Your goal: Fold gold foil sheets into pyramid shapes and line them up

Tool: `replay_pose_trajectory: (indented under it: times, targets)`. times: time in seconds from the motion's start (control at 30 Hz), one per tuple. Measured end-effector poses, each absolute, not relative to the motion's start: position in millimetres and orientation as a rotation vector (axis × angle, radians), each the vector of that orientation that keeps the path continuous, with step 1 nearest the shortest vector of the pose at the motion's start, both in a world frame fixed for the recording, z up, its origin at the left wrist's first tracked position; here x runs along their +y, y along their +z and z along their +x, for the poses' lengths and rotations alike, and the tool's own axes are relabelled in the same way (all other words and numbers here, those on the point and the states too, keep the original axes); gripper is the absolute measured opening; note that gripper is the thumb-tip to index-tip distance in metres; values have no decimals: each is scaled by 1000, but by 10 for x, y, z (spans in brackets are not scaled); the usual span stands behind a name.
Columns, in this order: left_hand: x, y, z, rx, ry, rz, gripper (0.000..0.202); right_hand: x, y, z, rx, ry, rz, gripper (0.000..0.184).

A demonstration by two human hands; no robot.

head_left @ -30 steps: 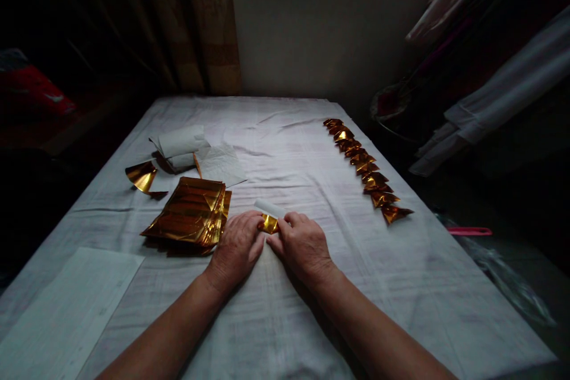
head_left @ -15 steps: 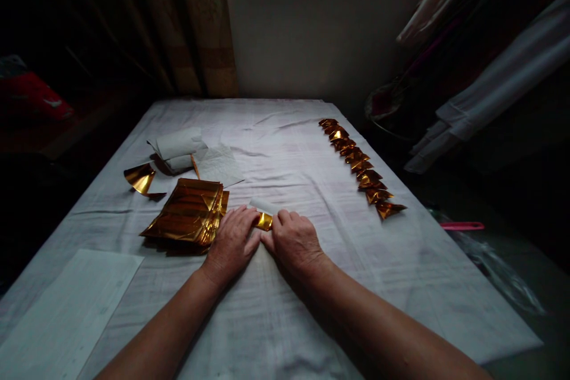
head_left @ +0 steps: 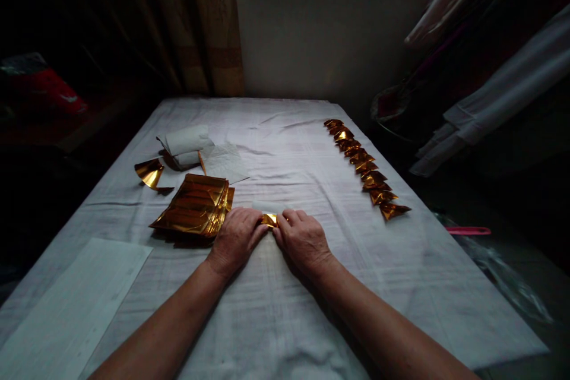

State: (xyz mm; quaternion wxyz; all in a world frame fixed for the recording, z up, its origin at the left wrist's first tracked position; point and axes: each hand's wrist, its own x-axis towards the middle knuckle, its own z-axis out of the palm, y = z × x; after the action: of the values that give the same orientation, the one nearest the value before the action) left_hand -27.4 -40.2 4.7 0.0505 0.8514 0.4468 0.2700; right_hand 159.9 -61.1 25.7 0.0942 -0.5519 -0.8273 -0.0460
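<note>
My left hand point(head_left: 236, 238) and my right hand point(head_left: 303, 238) lie side by side on the white cloth, fingers curled and pinching a small piece of gold foil paper point(head_left: 269, 219) between them. Only a sliver of the gold and a white edge shows past my fingertips. Just left of my left hand lies a stack of gold foil sheets point(head_left: 195, 209). A row of several folded gold pieces point(head_left: 366, 170) runs along the right side of the table.
The table is covered with a white cloth point(head_left: 285, 309). A loose curled gold sheet point(head_left: 150, 173) and crumpled white papers point(head_left: 187, 145) lie at the back left. A flat white sheet point(head_left: 75, 303) sits at the near left. A pink-handled object point(head_left: 467, 230) lies off the table's right edge.
My hands have closed in over the gold piece; its white flap, which stood up a second ago, is pressed down and mostly hidden under my fingers.
</note>
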Motion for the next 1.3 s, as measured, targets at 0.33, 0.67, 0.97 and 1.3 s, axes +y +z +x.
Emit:
replay_pose_trajectory:
  times: [0.33, 0.67, 0.97, 1.3]
  targets:
    - [-515, 148, -261, 1305, 761, 2578, 26, -701, 203, 1855, -2340, 34, -1432, 17]
    - [-491, 139, -238, 1474, 752, 2470, 24, -619, 187, 1864, -2151, 256, -1641, 19]
    - [-462, 140, -174, 1640, 683, 2491, 18, -579, 108, 1816, -1958, 289, -1723, 12]
    - [-465, 122, -152, 1698, 640, 2500, 13, -573, 63, 1806, -1995, 226, -1733, 12]
